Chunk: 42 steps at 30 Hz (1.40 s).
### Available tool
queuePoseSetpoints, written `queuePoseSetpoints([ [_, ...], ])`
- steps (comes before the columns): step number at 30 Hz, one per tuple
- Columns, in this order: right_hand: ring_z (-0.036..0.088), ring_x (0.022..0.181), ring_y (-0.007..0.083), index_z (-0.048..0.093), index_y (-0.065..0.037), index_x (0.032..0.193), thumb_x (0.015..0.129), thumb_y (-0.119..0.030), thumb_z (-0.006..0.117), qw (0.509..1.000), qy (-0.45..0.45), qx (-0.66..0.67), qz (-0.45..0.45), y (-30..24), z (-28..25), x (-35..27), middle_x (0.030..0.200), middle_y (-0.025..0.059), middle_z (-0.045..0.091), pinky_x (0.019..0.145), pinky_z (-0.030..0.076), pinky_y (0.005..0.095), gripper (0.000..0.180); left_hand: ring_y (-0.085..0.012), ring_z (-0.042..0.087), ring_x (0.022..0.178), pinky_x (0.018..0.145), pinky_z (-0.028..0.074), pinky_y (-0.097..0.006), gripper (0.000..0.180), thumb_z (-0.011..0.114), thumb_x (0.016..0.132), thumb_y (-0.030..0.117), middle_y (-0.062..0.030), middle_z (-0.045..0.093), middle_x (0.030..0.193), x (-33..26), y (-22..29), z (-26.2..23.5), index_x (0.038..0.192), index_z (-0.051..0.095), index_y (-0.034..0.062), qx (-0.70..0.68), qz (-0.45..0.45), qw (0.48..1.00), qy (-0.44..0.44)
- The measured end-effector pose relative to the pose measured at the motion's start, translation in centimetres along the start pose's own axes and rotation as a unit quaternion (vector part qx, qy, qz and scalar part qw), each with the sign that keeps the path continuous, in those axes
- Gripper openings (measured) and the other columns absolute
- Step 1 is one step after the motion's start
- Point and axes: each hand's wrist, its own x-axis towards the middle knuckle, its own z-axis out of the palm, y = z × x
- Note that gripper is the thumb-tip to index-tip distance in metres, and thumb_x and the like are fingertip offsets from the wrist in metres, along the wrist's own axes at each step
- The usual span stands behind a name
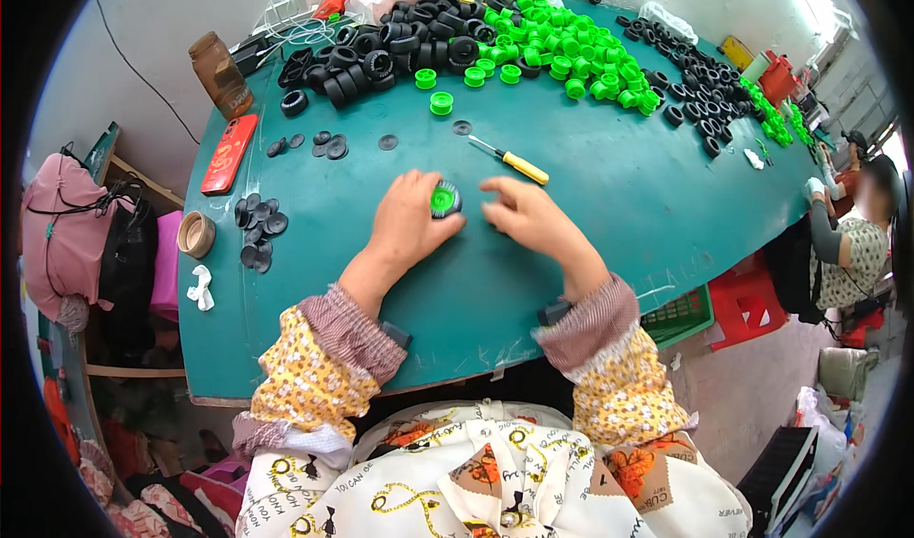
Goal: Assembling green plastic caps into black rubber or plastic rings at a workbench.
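Observation:
My left hand (405, 220) is closed round a toy wheel (444, 199), a black ribbed tyre with a bright green hub in its middle. The wheel is gripped between thumb and fingers at the table's centre. A little to its right is my right hand (539, 218), fingers bent and parted from the thumb, with nothing visible in it. Just beyond the hands lies a screwdriver (522, 167) with a yellow handle. A small black disc (462, 128) rests near its tip, and another black disc (387, 142) lies further left.
Heaps of black tyres (419, 48) and green hubs (590, 48) cover the far side of the green table (457, 319). More tyres (700, 109) spread right. At left are black discs (259, 229), a red phone (229, 154), a brown jar (221, 76) and a tape roll (196, 234). Another person (852, 243) sits right.

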Motion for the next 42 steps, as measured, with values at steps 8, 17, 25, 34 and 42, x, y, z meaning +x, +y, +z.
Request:
queuePoseSetpoints([
  [8,0.053,0.087,0.0117,0.04,-0.002,0.123,0.084,-0.024,0.055,0.928,0.06,0.367,0.013,2.0,1.1,1.5,0.099,0.0067,0.056,0.069,0.042,0.0225,0.047,-0.0237,0.062,0.071,0.062,0.051,-0.029,0.032,0.037,0.088,0.023,-0.0136,0.061,0.088,3.0,-0.6,2.1,0.102,0.051,-0.0011,-0.724,-0.213,0.651,-0.082],
  [17,0.055,0.089,0.0144,0.042,-0.002,0.122,0.075,-0.013,0.064,0.963,0.064,0.256,-0.051,2.4,2.8,2.3,0.101,0.0078,0.057,0.078,0.045,0.0269,0.053,-0.0213,0.061,0.081,0.066,0.053,-0.029,0.032,0.04,0.091,0.025,-0.0129,0.059,0.094,2.8,-0.2,2.6,0.105,0.049,-0.0026,-0.739,-0.207,0.637,-0.071],
  [25,0.056,0.084,0.0175,0.043,-0.003,0.119,0.071,-0.007,0.064,0.989,0.104,0.089,-0.061,0.0,2.9,2.0,0.093,0.01,0.057,0.071,0.045,0.0276,0.053,-0.0166,0.061,0.075,0.064,0.051,-0.025,0.028,0.052,0.086,0.022,-0.0118,0.061,0.088,2.9,0.0,1.9,0.102,0.052,-0.0012,-0.654,-0.205,0.727,-0.043],
  [34,0.051,0.089,0.0302,0.054,-0.001,0.1,0.07,-0.009,0.058,0.897,0.261,-0.34,-0.113,1.9,0.4,4.9,0.096,0.0136,0.054,0.076,0.043,0.0373,0.031,-0.0194,0.062,0.076,0.065,0.051,-0.023,0.024,0.06,0.08,0.016,-0.0124,0.061,0.09,0.8,-2.5,-1.8,0.098,0.052,0.0012,-0.612,-0.208,0.761,0.051],
  [42,0.055,0.058,0.0168,0.05,-0.001,0.083,0.079,-0.012,0.055,0.995,0.042,0.091,-0.015,0.1,3.4,6.9,0.072,0.0089,0.055,0.051,0.044,0.0279,0.013,-0.02,0.061,0.083,0.069,0.05,-0.024,0.034,0.06,0.077,0.012,-0.0142,0.059,0.094,-0.7,-3.3,-3.8,0.107,0.048,-0.0009,-0.6,-0.238,0.76,0.071],
])
